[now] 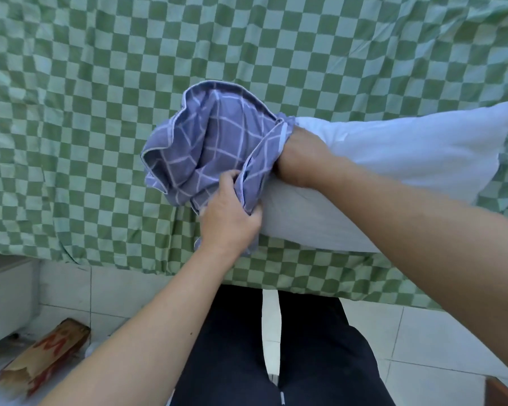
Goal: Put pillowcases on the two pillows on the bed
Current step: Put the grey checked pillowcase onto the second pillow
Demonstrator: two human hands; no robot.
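Observation:
A white pillow (393, 168) lies across the bed's near edge, stretching to the right. Its left end is inside a bunched blue-purple checked pillowcase (206, 148). My left hand (229, 215) grips the pillowcase's open edge at the pillow's near side. My right hand (299, 159) reaches into the pillowcase opening over the pillow's end, fingers hidden under the fabric. Only one pillow is in view.
The bed is covered by a green and pale checked sheet (100, 112) that hangs over the near edge. A brown paper bag (44, 356) lies on the white tiled floor at the lower left. A white cabinet (3, 300) stands at the left. My dark trousers (276, 361) are below.

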